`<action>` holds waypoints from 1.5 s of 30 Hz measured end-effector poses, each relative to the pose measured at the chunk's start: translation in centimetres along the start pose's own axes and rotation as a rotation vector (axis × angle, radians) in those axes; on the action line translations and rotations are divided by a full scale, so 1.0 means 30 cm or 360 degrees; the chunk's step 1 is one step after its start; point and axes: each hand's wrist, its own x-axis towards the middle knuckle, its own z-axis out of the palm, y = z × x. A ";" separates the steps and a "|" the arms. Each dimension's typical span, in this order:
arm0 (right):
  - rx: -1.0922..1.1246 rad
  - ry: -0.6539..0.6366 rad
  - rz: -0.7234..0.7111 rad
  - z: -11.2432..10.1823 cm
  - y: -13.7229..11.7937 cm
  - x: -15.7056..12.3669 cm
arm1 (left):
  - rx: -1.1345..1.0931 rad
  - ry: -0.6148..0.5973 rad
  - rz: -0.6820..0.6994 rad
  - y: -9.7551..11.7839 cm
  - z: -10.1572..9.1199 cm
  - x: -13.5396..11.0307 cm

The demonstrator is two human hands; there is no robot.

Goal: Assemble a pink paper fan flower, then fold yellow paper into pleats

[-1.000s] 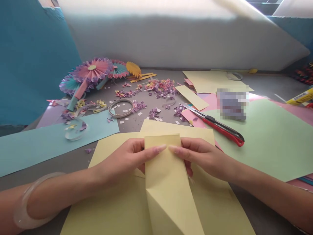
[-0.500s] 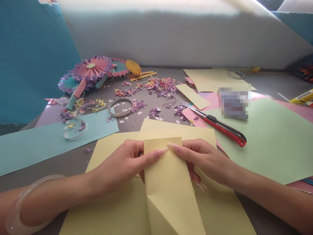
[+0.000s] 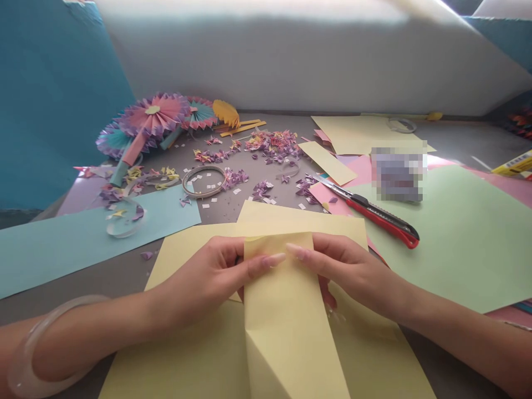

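Note:
A folded strip of pale yellow paper (image 3: 286,316) is held up between my two hands, its far end toward the back of the table. My left hand (image 3: 224,266) pinches its left edge, thumb on top and fingers behind. On the other edge my right hand (image 3: 338,263) grips it the same way, the two thumb tips almost meeting. A diagonal crease crosses the strip's lower part. Underneath lie larger yellow sheets (image 3: 174,338). My fingers behind the paper are mostly hidden.
A red utility knife (image 3: 374,216) lies blade out on green paper (image 3: 461,238) at right. Left are blue paper (image 3: 62,241), a tape roll (image 3: 203,182) and pleated paper fans (image 3: 153,116). Paper scraps (image 3: 274,145) litter the middle. A blurred-out item (image 3: 399,172) sits right.
Both hands keep their grip on the folded yellow paper. Its far end now looks slightly bent and a little wider between the hands.

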 end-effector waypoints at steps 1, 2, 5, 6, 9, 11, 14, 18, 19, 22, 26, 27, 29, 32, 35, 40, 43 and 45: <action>0.0001 0.0011 -0.0013 0.001 0.003 -0.001 | -0.0019 -0.0012 0.0009 -0.001 0.001 0.001; 0.0005 0.0023 -0.0028 0.002 0.006 -0.001 | -0.0037 -0.0019 0.0011 -0.003 0.003 0.003; 0.0028 0.0050 -0.0087 0.004 0.013 -0.001 | -0.0050 -0.0022 -0.0008 -0.006 0.010 0.004; 0.0035 0.0055 -0.0106 0.004 0.013 0.000 | -0.0037 -0.0016 -0.0010 -0.008 0.012 0.004; 0.0018 0.0075 -0.0108 0.005 0.010 0.001 | 0.0009 0.0007 -0.0013 -0.012 0.013 0.002; -0.0020 0.0100 -0.0084 0.006 0.007 0.001 | 0.0043 0.0027 -0.0016 -0.014 0.011 0.002; -0.0059 0.0144 -0.0067 0.009 0.004 0.000 | 0.0077 0.0033 -0.0023 -0.014 0.008 0.004; -0.0023 0.0129 -0.0086 0.010 0.003 -0.002 | 0.0077 0.0016 -0.0037 -0.010 0.009 0.005; -0.0012 0.0119 -0.0089 0.010 0.003 -0.002 | 0.0068 0.0008 -0.0039 -0.008 0.010 0.004; -0.0006 0.0112 -0.0084 0.008 0.003 -0.002 | 0.0041 0.0001 -0.0034 -0.004 0.013 0.002; 0.0006 0.0115 -0.0085 0.007 0.003 -0.001 | 0.0029 0.0003 -0.0030 -0.003 0.012 0.003; 0.0015 0.0111 -0.0091 0.007 0.003 -0.001 | 0.0039 0.0003 -0.0033 -0.004 0.011 0.004; 0.0035 0.0102 -0.0106 0.009 0.004 -0.002 | 0.0071 0.0007 -0.0036 -0.005 0.008 0.003; 0.0038 0.0090 -0.0094 0.012 0.007 -0.004 | 0.0039 -0.0013 -0.0048 -0.003 0.006 0.000; -0.0022 0.0114 -0.0053 0.014 0.012 -0.006 | -0.0092 -0.0066 -0.0120 0.004 0.005 -0.002; -0.0110 0.0165 -0.0033 0.011 0.013 -0.007 | -0.0004 -0.0032 -0.0069 0.012 -0.008 0.009; -0.0201 0.0194 -0.0087 0.010 0.008 -0.005 | 0.0102 0.0105 0.0078 0.014 -0.019 0.019; -0.0242 0.0213 -0.0108 0.011 0.006 -0.003 | 0.0081 0.0108 0.0095 0.014 -0.025 0.022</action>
